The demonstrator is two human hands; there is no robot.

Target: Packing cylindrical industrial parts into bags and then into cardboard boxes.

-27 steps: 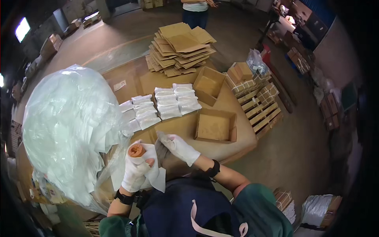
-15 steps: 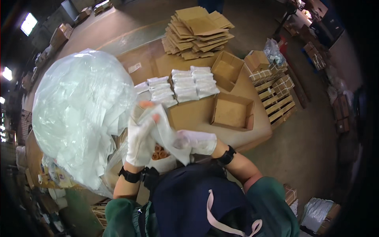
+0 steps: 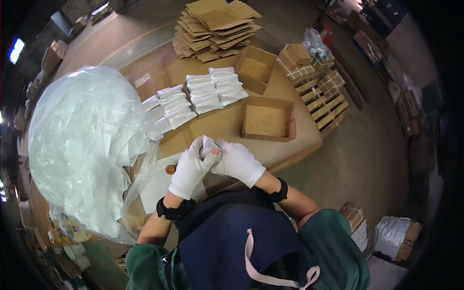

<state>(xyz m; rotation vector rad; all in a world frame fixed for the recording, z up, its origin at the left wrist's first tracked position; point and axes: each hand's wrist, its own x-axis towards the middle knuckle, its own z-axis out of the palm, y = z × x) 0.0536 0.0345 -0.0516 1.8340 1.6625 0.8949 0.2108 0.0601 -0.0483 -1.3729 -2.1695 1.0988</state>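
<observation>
My left hand, in a white glove with bare fingertips, is closed round a white wrapped packet. From the other side my right hand, also gloved, presses against the same packet with its fingers closed. What lies inside the packet is hidden. Beside my left hand, a brown round piece with a ring-like end rests by a white sheet on the table. Beyond my hands lie rows of similar white packets.
A huge clear plastic bag of white sleeves fills the table's left side. Two open cardboard boxes sit at the right, one behind the other. Flattened cardboard is stacked at the far edge. Past the table's right corner is a wooden pallet.
The loose white wrapping between my hands is now a compact packet, and my hands have come together. Several brown pieces below them are no longer in sight. The view has shifted.
</observation>
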